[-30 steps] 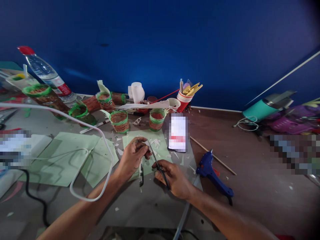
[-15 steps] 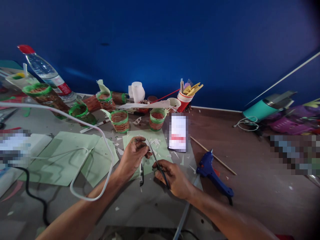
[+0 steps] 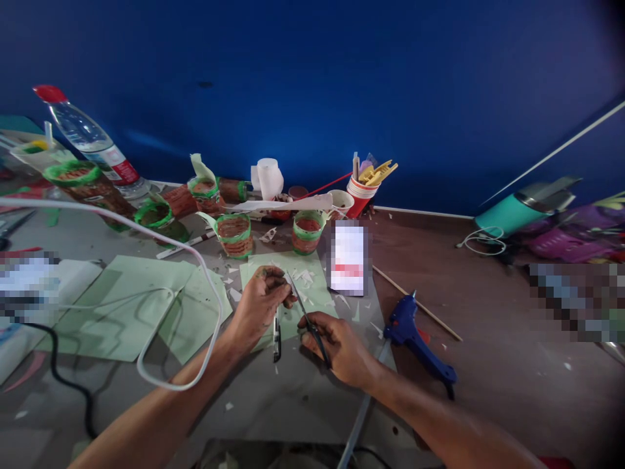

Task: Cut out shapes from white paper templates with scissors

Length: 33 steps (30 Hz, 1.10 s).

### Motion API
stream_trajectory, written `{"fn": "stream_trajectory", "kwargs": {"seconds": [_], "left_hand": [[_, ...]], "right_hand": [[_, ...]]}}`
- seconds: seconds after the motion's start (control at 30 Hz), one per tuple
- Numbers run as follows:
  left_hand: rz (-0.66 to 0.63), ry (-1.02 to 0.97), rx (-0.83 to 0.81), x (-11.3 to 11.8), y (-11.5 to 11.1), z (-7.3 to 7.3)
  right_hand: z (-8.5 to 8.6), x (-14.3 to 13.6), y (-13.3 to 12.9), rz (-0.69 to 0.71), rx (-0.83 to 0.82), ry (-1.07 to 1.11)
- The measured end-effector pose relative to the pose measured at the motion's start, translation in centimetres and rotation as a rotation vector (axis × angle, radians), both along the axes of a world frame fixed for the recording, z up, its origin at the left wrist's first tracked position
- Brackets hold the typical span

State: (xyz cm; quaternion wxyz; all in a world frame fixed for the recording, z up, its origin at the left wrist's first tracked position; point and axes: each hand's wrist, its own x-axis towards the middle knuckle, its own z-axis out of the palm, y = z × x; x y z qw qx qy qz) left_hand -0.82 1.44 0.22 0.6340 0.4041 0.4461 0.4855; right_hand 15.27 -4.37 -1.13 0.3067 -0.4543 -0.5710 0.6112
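Dark-handled scissors (image 3: 317,339) are gripped in my right hand (image 3: 339,345), with the thin blades pointing up and left to my other hand's fingertips. My left hand (image 3: 266,299) is closed in a pinch on a small piece of paper that is mostly hidden by the fingers. A black-and-white pen (image 3: 277,335) lies just below that hand. Under and beyond both hands is a pale green sheet (image 3: 317,306) strewn with white paper scraps (image 3: 305,279). To the right of the sheet stands a phone (image 3: 348,260) with a lit, blurred screen.
Brown cups with green rims (image 3: 234,236) stand behind my hands. A blue glue gun (image 3: 420,342) and a wooden stick (image 3: 417,303) lie at right. A white cable (image 3: 212,326) loops over my left forearm. Farther back are a water bottle (image 3: 92,143) and a red-and-white cup (image 3: 362,195) of tools.
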Motion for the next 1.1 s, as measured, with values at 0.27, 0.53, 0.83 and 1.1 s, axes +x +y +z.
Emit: {"fn": "stream_trajectory", "kwargs": {"seconds": [0.27,0.53,0.83,1.1], "left_hand": [[0.01,0.025,-0.005,0.0,0.1,0.1],[0.004,0.006,-0.005,0.0,0.0,0.2],[0.009,0.019,-0.029,-0.1,0.1,0.4],[0.004,0.0,-0.026,-0.1,0.0,0.6]], "right_hand": [[-0.2,0.0,0.0,0.014,0.047,-0.049],[0.0,0.0,0.0,0.019,0.097,-0.086],[0.3,0.0,0.2,0.019,0.109,-0.136],[0.7,0.0,0.2,0.007,0.126,-0.184]]}}
